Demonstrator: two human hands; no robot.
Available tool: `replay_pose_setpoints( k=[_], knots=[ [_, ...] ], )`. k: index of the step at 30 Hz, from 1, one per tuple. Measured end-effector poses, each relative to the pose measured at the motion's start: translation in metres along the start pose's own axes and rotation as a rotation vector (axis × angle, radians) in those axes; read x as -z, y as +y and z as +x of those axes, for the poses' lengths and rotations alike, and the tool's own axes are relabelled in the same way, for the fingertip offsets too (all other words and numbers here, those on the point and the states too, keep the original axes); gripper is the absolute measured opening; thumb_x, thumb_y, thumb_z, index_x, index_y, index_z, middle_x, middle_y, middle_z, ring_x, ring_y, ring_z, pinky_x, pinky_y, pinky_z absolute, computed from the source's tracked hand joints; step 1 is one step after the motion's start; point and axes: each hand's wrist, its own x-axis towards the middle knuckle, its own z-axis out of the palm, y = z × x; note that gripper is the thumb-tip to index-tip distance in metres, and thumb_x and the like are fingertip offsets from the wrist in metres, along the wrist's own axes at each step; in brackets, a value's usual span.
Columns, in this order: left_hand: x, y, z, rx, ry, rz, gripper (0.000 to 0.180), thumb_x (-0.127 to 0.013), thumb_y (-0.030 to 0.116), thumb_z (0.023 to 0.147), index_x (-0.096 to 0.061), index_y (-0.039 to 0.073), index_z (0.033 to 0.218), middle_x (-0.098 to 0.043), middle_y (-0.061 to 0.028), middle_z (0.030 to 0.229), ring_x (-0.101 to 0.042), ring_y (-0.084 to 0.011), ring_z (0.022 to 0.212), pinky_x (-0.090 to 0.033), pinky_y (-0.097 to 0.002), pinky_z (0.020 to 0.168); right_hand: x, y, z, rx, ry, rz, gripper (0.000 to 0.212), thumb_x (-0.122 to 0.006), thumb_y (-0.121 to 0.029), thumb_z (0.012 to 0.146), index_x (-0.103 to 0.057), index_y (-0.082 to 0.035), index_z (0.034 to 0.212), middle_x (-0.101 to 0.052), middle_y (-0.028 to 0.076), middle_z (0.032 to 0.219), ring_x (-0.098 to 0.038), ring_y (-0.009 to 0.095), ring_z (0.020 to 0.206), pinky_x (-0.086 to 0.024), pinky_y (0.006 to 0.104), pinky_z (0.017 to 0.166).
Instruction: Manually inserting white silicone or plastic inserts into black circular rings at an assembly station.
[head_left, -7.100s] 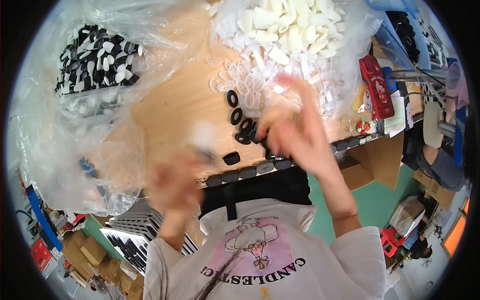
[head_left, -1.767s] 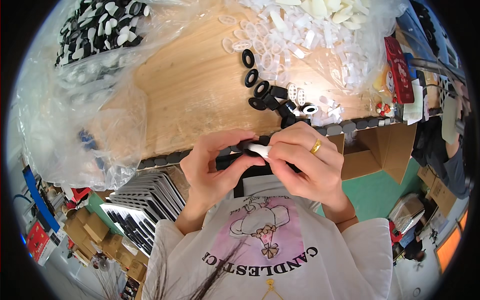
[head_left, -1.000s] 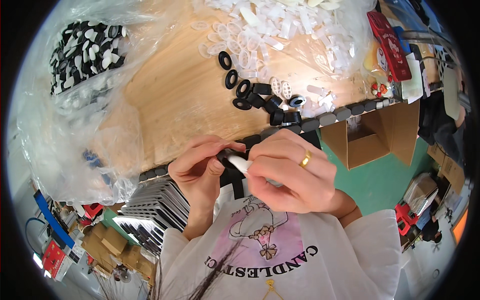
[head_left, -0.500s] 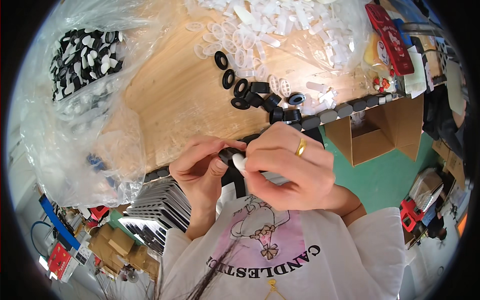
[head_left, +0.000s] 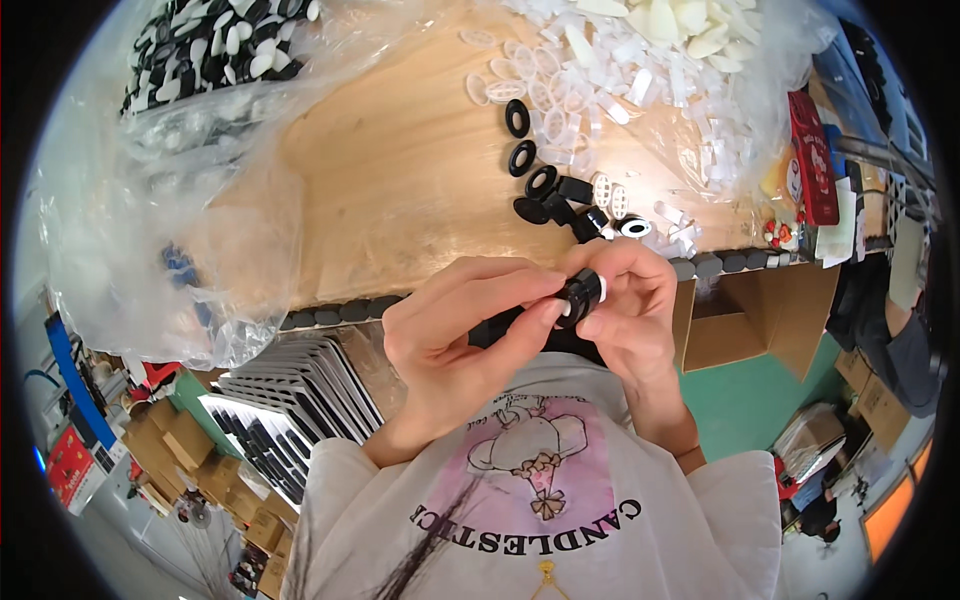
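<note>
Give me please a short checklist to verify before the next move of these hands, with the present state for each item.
1. Left hand gripping the black part: ok, at its left side.
2. Right hand on the same part: ok.
3. White piece fully seated in it: cannot tell, the hands hide most of it.
4. Black rings in a neat row: not ok, they lie loosely at different angles.
5. Red phone away from both hands: ok.

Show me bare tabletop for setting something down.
The wide middle stretch of wooden tabletop is bare, between the plastic bag on the left and the black rings on the right. It's crowded at upper right, with translucent pieces and cream pieces.
</note>
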Motion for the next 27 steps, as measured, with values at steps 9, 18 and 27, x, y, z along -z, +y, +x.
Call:
replay_pose_setpoints(
  k=[9,18,27],
  knots=[
    [0.015,-0.007,0.008,0.069,-0.062,-0.11,0.023,-0.079,-0.006,0.071,-0.074,0.002,0.092,-0.072,-0.0106,0.091,-0.069,-0.0178,0.079,-0.054,-0.0259,0.068,-0.005,0.002,0.004,0.037,-0.016,-0.1,0.028,-0.076,0.0,0.072,-0.058,0.0,0.093,-0.065,0.018,0.099,-0.063,0.021,0.087,-0.05,0.0312,0.077],
    [0.016,0.01,0.008,-0.034,-0.06,0.184,0.02,-0.078,-0.006,0.072,-0.075,-0.001,0.091,-0.073,-0.0132,0.093,-0.071,-0.0201,0.08,-0.056,-0.0268,0.07,-0.006,0.003,0.004,0.104,0.015,-0.168,0.024,-0.075,0.007,0.073,-0.061,0.002,0.092,-0.066,0.019,0.101,-0.064,0.022,0.091,-0.051,0.0331,0.082],
    [0.014,0.001,0.005,-0.162,0.018,0.373,0.022,-0.078,-0.004,0.07,-0.073,0.003,0.091,-0.07,-0.0101,0.084,-0.069,-0.0213,0.068,-0.055,-0.0279,0.058,-0.008,0.006,0.004,0.333,0.07,-0.57,0.025,-0.075,0.009,0.073,-0.06,0.002,0.092,-0.065,0.02,0.103,-0.064,0.023,0.091,-0.052,0.0333,0.082]
  ],
)
